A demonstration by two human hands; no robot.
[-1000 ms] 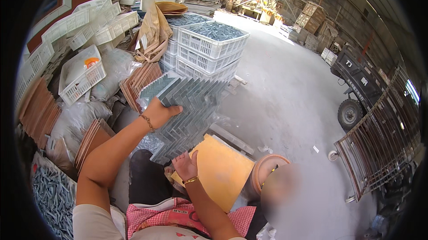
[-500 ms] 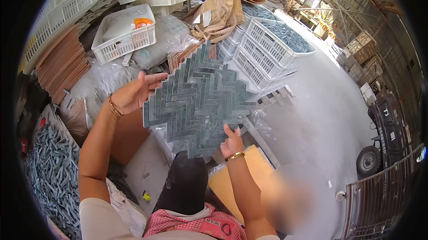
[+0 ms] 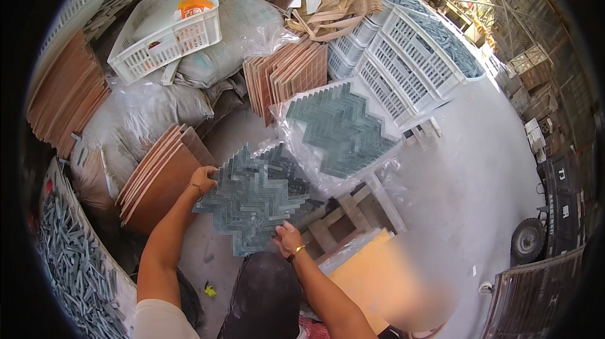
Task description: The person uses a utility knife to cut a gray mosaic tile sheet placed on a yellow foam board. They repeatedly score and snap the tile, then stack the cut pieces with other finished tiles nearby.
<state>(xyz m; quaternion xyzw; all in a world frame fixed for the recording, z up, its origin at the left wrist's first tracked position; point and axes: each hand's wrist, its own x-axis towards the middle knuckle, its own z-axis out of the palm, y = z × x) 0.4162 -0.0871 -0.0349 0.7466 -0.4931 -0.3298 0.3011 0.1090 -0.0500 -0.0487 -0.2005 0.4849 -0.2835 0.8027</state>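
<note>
A green-grey herringbone mosaic tile sheet is held low before me, just above my dark-trousered knee. My left hand is closed on its left edge, and my right hand grips its lower right edge. Partly hidden behind the held sheet are more dark tile pieces. Farther off, a similar tile sheet lies flat on a plastic-wrapped pile beside the white crates.
White crates filled with tile strips stand at the back right. Brown boards lean near a sack; more boards stand left. Loose strips fill a container at lower left. A yellow-orange board lies right.
The held sheet has come down and nearer, uncovering the pile and the other sheet behind it. My left hand, earlier with extended fingers at the upper left edge, now grips the left edge.
</note>
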